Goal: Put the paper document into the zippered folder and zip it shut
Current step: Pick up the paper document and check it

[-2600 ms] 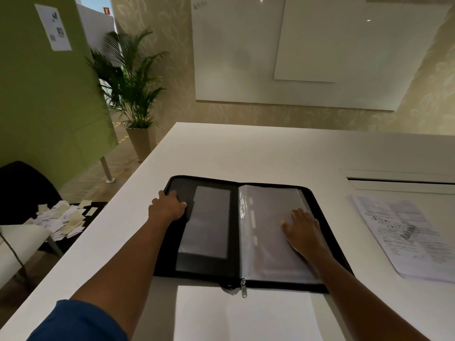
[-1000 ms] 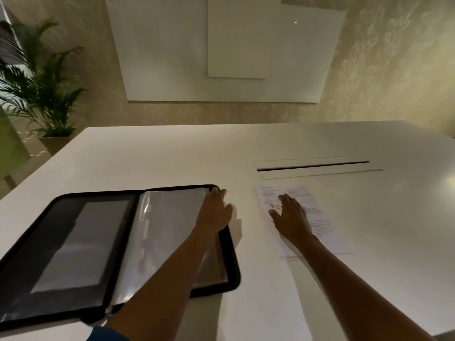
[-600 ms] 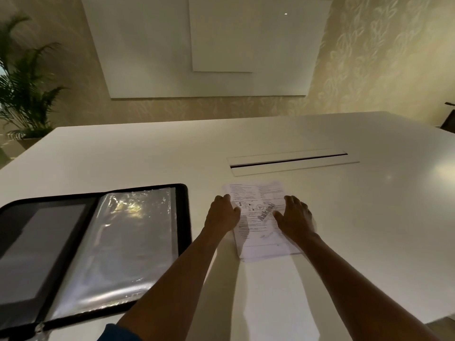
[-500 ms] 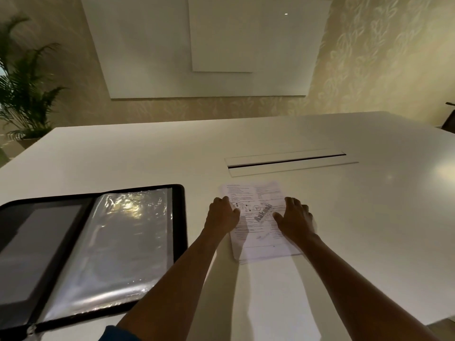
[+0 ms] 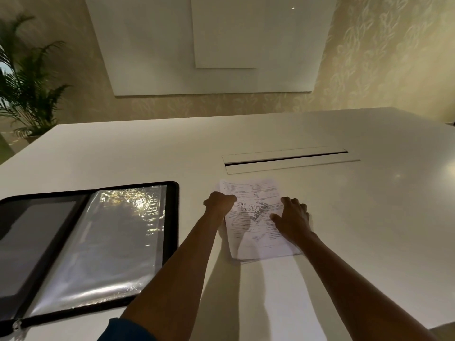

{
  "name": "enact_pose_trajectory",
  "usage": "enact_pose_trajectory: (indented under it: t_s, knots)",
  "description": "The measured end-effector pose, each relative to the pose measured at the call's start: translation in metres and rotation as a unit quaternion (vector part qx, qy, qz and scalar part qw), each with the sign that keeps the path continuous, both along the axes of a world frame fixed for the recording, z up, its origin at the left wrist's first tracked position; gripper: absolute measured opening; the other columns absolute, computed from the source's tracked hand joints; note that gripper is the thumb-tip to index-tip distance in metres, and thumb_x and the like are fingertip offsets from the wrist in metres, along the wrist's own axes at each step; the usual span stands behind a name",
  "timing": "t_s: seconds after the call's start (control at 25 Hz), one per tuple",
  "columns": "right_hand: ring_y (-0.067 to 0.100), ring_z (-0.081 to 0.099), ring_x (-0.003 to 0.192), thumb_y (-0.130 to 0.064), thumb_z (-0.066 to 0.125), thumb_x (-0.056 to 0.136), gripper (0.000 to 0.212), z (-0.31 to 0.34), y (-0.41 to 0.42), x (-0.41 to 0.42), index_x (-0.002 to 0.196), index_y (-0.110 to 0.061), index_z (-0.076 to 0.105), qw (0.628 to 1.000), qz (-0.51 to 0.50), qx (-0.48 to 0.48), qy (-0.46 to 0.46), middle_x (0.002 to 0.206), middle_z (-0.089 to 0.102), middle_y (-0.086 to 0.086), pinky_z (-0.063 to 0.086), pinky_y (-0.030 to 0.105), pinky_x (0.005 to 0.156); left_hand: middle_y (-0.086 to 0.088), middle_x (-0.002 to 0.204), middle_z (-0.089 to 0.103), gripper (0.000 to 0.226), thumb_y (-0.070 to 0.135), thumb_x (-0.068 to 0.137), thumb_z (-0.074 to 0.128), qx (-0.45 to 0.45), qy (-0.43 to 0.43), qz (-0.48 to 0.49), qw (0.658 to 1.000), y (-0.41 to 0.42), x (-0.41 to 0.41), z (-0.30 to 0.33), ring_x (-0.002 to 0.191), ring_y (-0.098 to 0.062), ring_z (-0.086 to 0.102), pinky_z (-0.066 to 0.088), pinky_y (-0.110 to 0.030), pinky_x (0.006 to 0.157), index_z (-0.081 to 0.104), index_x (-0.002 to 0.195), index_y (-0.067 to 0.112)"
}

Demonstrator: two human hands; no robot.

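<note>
Now left hand (image 5: 219, 202) grips paper (image 5: 253, 217).

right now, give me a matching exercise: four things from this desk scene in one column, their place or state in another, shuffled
1. folder
2. paper
3. slot
4. plant

a. under both hands
b. far left, by the wall
c. lying open, left of the paper
d. in the table beyond the paper

Pairs: 1-c, 2-a, 3-d, 4-b

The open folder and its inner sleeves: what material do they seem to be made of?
Folder: black, matte border, probably fabric or synthetic leather; the look leaves it open. Sleeves: clear glossy plastic, judging by the wrinkled, shiny reflections.
</note>
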State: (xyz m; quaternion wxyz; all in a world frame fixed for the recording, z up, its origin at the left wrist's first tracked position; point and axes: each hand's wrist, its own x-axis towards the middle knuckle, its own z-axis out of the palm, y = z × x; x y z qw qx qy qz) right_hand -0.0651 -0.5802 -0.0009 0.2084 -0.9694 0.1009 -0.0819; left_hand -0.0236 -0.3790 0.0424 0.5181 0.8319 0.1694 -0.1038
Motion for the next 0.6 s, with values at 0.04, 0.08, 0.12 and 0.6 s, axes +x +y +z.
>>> enact_pose_trajectory:
  t_s: [0.04, 0.08, 0.12, 0.6]
  knots:
    - [0.034, 0.045, 0.119, -0.042, 0.065, 0.084, 0.062, 0.0, 0.0, 0.0, 0.135, -0.013, 0.044, 1.0, -0.001, -0.001, 0.0, 0.129, 0.052, 0.012, 0.04, 0.045, 0.093, -0.02, 0.12, 0.063, 0.043, 0.024, 0.087, 0.064, -0.028, -0.001, 0.0, 1.0, 0.0, 0.0, -0.001, 0.113, -0.035, 0.059, 0.053, -0.043, 0.094, 0.059, 0.122, -0.001]
    - [0.034, 0.045, 0.118, -0.042, 0.065, 0.084, 0.062, 0.0, 0.0, 0.0, 0.135, -0.013, 0.044, 1.0, -0.002, -0.002, -0.001, 0.129, 0.053, 0.012, 0.04, 0.045, 0.093, -0.02, 0.115, 0.066, 0.041, 0.022, 0.087, 0.064, -0.046, -0.003, 0.001, 0.999, 0.0, 0.0, -0.002, 0.109, -0.036, 0.062, 0.054, -0.045, 0.093, 0.061, 0.121, -0.001]
    - [0.034, 0.045, 0.118, -0.042, 0.065, 0.084, 0.062, -0.001, 0.001, 0.0, 0.135, -0.013, 0.044, 1.0, -0.003, -0.002, -0.003, 0.129, 0.053, 0.012, 0.04, 0.045, 0.093, -0.019, 0.111, 0.069, 0.037, 0.021, 0.088, 0.064, -0.059, -0.006, 0.003, 0.998, -0.001, 0.0, -0.001, 0.104, -0.035, 0.065, 0.056, -0.044, 0.09, 0.063, 0.118, -0.001]
    - [0.035, 0.043, 0.12, -0.042, 0.063, 0.085, 0.06, -0.005, 0.002, 0.0, 0.135, -0.013, 0.045, 1.0, -0.01, -0.005, -0.001, 0.132, 0.051, 0.012, 0.039, 0.046, 0.095, -0.011, 0.128, 0.046, 0.047, 0.037, 0.082, 0.064, 0.148, 0.032, 0.013, 0.988, -0.028, -0.002, -0.001, 0.12, -0.031, 0.043, 0.041, -0.038, 0.092, 0.055, 0.121, 0.011]
